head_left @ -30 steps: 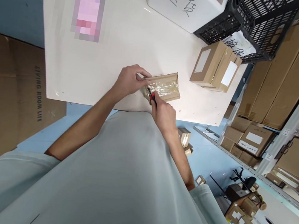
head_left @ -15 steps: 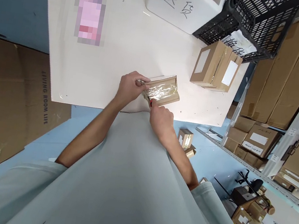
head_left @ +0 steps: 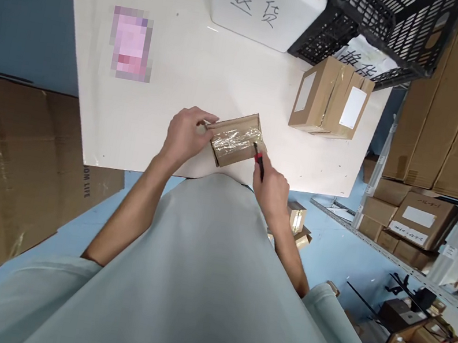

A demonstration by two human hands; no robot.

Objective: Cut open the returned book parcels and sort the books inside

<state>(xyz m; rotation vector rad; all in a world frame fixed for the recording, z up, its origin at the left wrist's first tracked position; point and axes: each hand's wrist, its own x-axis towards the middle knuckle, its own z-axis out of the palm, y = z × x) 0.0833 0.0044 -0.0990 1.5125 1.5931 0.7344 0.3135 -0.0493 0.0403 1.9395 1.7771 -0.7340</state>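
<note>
A small flat cardboard box (head_left: 236, 140) lies tilted on the white table near its front edge, with shiny clear tape across its top. My left hand (head_left: 189, 135) grips the box's left end between thumb and fingers. In my right hand (head_left: 270, 189), closed around its handle, is a red and black utility knife (head_left: 259, 158). Its dark tip points up and left over the right end of the taped face. Whether the tip touches the box, I cannot tell.
A taped carton (head_left: 332, 98) with white labels stands right of the small box. Behind are a white foam bin (head_left: 260, 10) and a black plastic crate (head_left: 386, 22). A pixelated pink item (head_left: 131, 44) lies left. Shelves of cartons (head_left: 416, 220) line the right side.
My right hand has moved from the box's left end to its right end, bringing the knife into clearer view. My left hand still holds the box, which has shifted slightly left.
</note>
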